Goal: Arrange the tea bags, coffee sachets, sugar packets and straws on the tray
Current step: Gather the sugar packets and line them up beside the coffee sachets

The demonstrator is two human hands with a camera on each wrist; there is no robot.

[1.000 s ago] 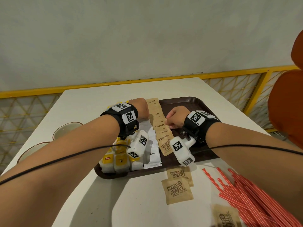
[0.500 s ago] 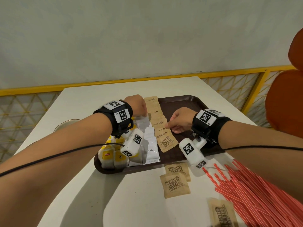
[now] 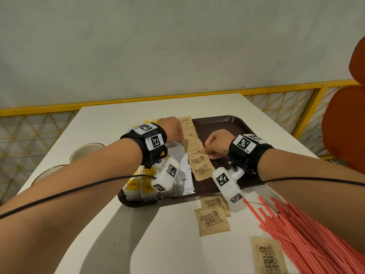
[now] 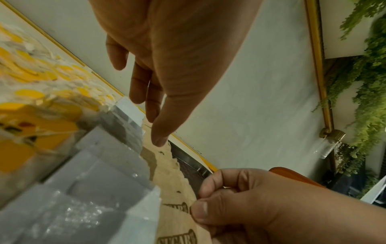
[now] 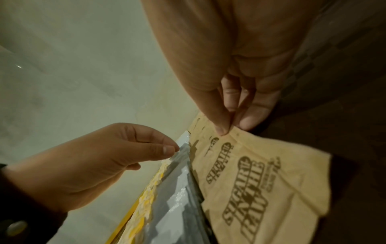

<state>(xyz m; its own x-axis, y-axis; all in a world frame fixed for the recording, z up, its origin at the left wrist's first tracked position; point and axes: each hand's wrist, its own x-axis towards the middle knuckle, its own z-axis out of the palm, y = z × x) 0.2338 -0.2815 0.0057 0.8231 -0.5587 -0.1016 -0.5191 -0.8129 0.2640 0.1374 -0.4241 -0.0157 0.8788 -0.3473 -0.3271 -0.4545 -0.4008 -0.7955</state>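
Note:
A dark brown tray (image 3: 227,125) holds yellow tea bags (image 3: 142,186) on its left, silver-white coffee sachets (image 3: 183,180) beside them, and an overlapping row of brown sugar packets (image 3: 201,169) down the middle. My right hand (image 3: 205,152) pinches the edge of one sugar packet (image 5: 246,148) in that row between thumb and fingers (image 5: 221,128). My left hand (image 4: 154,115) hovers at the far part of the row with fairly straight fingers, the thumb tip (image 4: 159,140) at a packet's edge. Red straws (image 3: 316,234) lie on the table at the near right.
Three loose sugar packets (image 3: 212,222) lie on the white table in front of the tray. Two bowls (image 3: 85,153) stand at the table's left edge. An orange chair (image 3: 345,125) is at the right. A yellow railing runs behind the table.
My right hand has slid slightly nearer along the sugar row. The left hand stays at the far part of the row. Nothing else has moved.

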